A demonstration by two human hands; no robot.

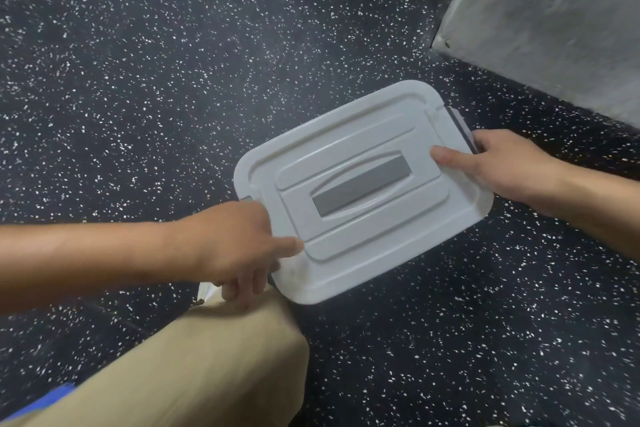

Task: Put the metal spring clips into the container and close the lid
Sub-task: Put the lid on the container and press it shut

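A white rectangular container lid [363, 135] with a grey handle strip [360, 187] covers the container, which sits on the dark speckled floor. My left hand [239, 246] grips the lid's near-left end, thumb lying on top and fingers curled under the edge. My right hand [498, 166] holds the far-right end, thumb on top and fingers wrapped over a grey latch [459, 123]. The container's body is hidden under the lid. No metal spring clips are visible.
My knee in tan trousers [214, 364] is just below the container's near corner. A small white scrap [207, 291] lies on the floor beside my left hand. A grey concrete wall [554, 10] rises at the upper right.
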